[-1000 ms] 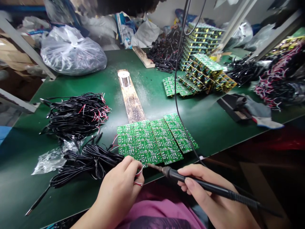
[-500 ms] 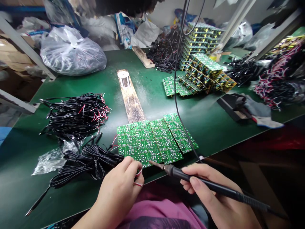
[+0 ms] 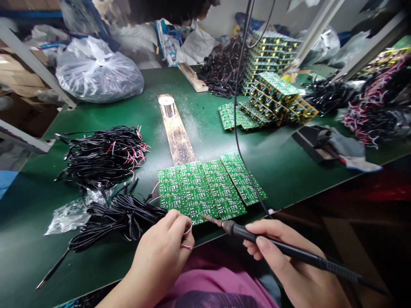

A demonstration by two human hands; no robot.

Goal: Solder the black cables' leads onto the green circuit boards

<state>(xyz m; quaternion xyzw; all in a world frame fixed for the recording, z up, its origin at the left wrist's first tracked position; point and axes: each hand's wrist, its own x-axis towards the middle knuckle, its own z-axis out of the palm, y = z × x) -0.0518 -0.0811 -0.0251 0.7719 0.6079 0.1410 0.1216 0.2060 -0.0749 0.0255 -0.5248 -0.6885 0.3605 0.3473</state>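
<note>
Green circuit boards lie at lower centre, just above both separate hands, long axes slanting down rightward. The left hand, nearer, closes on red-and-white wire; the right hand grips a soldering iron pointing left, tip at the boards.

Green worktable — white metal post — pale wall behind.
</note>
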